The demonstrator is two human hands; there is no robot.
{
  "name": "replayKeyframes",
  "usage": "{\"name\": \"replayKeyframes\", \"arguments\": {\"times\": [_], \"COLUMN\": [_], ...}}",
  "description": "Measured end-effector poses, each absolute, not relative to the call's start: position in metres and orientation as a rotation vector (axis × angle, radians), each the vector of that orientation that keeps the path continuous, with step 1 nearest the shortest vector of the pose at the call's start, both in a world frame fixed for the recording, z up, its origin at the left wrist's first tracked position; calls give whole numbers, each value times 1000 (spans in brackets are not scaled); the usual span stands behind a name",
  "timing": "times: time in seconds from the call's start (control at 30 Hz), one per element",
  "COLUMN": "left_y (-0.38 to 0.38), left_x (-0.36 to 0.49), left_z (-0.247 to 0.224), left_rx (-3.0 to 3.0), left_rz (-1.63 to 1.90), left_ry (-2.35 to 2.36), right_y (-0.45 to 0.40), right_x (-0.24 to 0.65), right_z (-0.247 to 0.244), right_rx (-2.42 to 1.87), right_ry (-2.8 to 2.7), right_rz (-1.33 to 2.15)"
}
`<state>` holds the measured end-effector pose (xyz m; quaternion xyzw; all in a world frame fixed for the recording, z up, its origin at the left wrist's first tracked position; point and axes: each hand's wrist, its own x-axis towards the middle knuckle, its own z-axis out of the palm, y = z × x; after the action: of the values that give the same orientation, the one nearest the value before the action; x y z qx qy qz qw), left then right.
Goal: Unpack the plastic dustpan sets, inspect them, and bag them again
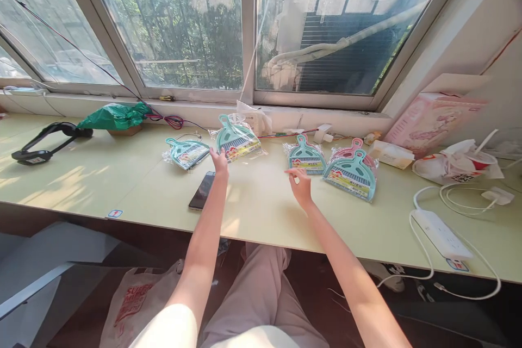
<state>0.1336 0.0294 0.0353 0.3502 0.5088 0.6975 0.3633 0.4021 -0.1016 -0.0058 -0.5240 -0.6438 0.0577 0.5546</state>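
Note:
My left hand [220, 163] is closed on the lower left corner of a plastic-wrapped teal dustpan and brush set [237, 138], which is tilted up. Left of it lies another wrapped teal dustpan set [187, 153]. My right hand [300, 187] is just in front of a third teal set [305, 156], its fingers stretched to the left with nothing visible in them. To the right, a wrapped teal set [351, 176] overlaps a pink dustpan [356, 145] behind it. A phone [202, 191] lies flat beside my left forearm.
On the pale table [261, 212] are a black headset-like device [49, 144], a green plastic bag [112, 116] and, at right, a pink box [434, 117], a food bag [444, 163] and a white power strip [442, 234] with looping cables. Windows rise behind.

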Motion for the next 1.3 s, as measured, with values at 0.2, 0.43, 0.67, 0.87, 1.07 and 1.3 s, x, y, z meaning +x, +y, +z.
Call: {"name": "replayKeyframes", "arguments": {"times": [0.2, 0.43, 0.67, 0.87, 1.07, 1.3], "left_y": [2, -4, -5, 13, 15, 37], "left_x": [230, 235, 216, 199, 132, 0], "left_z": [-11, -26, -14, -12, 11, 52], "left_rx": [616, 641, 929, 707, 783, 792], "left_rz": [1655, 1239, 1061, 1442, 1758, 2068], "left_ry": [1014, 704, 508, 837, 943, 1460], "right_y": [-64, -52, -63, -69, -73, -70], "right_x": [373, 386, 392, 390, 399, 402], "right_z": [-9, -35, -21, -14, -12, -13], "right_rx": [-1223, -1173, -1104, -1128, -1127, -1107], "right_ry": [-1017, -729, -757, -915, -907, -775], "right_rz": [705, 1008, 1037, 1077, 1102, 1129]}}
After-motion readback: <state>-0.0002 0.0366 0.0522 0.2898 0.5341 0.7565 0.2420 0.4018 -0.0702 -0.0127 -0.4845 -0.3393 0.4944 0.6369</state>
